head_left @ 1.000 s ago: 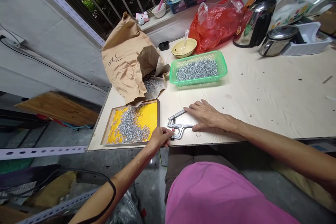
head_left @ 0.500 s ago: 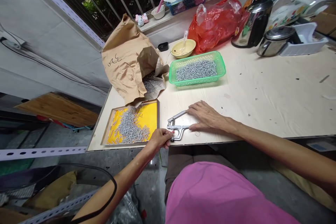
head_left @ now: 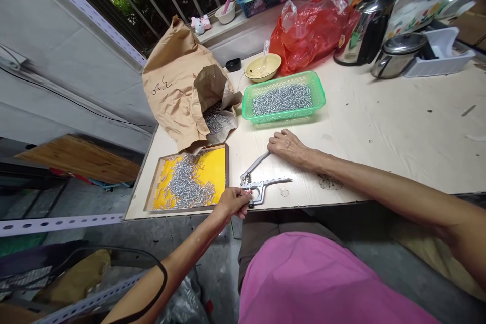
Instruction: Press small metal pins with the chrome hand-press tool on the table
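Raising itself from the lower handle, the right hand (head_left: pixel 288 147) had come to the end of the upper handle (head_left: pixel 256 164) of the silver pliers (head_left: pixel 261 185). Half a second before, its thumb rested at the lower handle (head_left: pixel 277 180) and its fingers at the upper one; now the lower handle lay free, with its whole length visible. In my judgement, this meant that the pliers were not being squeezed at this moment, because their two handles stood widely apart. The fingers of the right hand were curled and seemed to touch the handle's end, but I could not tell if they gripped it.

The left hand (head_left: pixel 235 201) stayed at the head of the pliers, with thumb and fingers pressed together; what they pinched was too small to tell. The pliers lay near the front edge of the table (head_left: pixel 360 131), in the lower middle of the frame. Just beside them, to the left in the frame, was a shallow tray (head_left: pixel 218 162) with a yellow bottom and a heap of small metal pieces (head_left: pixel 188 182). Similar pieces filled a green basket (head_left: pixel 319 96) at the upper middle.
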A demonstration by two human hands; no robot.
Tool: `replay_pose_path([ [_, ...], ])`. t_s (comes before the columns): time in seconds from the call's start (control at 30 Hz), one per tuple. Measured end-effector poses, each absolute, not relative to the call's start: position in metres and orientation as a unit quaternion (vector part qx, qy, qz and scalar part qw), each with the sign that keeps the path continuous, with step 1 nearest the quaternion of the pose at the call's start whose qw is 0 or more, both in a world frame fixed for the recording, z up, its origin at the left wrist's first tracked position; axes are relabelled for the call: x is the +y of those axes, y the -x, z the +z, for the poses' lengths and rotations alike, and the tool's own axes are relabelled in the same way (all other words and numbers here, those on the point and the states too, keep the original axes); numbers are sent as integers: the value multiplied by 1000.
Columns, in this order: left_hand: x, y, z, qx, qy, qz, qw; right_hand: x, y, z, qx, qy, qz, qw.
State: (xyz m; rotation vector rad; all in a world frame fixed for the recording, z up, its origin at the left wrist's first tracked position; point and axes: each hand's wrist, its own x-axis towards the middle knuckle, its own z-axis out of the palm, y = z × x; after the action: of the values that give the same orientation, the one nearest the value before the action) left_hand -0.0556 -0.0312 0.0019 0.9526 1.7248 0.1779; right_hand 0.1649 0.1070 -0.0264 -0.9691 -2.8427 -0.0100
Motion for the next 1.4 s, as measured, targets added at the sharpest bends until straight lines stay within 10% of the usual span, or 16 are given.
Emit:
replay_pose_path([
  [1.2,-38,52,7,742,-385,68,544,10,-197,-14,-912,383,106,97],
  [1.4,-52,48,16,746,-561,46,355,5,-196,-23,-907,395,81,126],
])
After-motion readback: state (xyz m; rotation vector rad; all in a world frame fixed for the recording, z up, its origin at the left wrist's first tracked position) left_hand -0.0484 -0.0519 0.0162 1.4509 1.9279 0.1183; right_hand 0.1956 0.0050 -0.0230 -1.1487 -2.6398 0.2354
